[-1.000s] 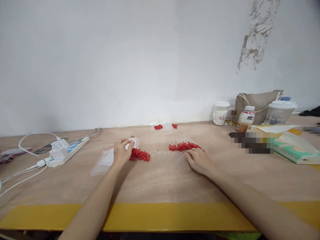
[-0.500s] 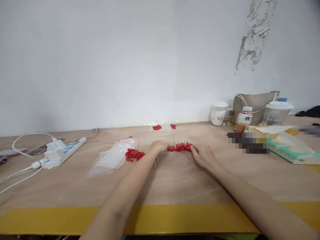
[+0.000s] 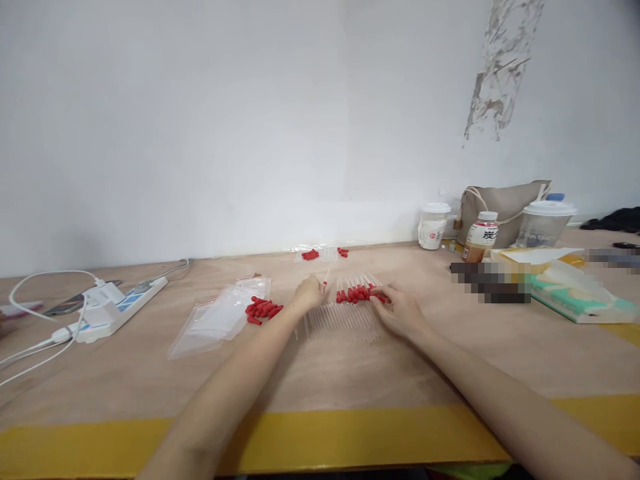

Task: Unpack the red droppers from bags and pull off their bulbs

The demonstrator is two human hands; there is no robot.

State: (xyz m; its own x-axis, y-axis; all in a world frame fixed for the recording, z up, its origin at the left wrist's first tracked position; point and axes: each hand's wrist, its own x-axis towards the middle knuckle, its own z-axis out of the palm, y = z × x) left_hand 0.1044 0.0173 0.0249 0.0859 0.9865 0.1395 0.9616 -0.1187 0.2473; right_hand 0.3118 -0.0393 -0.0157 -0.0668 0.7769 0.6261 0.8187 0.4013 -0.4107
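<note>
A row of clear glass droppers with red rubber bulbs [image 3: 357, 294] lies in the middle of the wooden table [image 3: 320, 373]. In front of it lies a row of bare glass tubes [image 3: 340, 321]. My left hand [image 3: 309, 293] is closed in a pinch on one dropper, which points up and away at the row's left end. My right hand [image 3: 400, 310] rests at the right end of the row with fingers curled against the red bulbs. A loose pile of red bulbs [image 3: 263, 309] lies left of my left hand.
Clear plastic bags [image 3: 215, 320] lie left of the pile. A power strip [image 3: 117, 307] with white cables is at the far left. More red bulbs [image 3: 311, 254] sit by the wall. Cups [image 3: 433, 225], a bottle [image 3: 479, 236], a bag [image 3: 505, 207] and a tissue pack [image 3: 575, 297] stand at the right.
My left hand left the loose bulb pile, crossed right to the dropper row and lifted one dropper. My right hand moved from the bare tubes up to the red bulbs.
</note>
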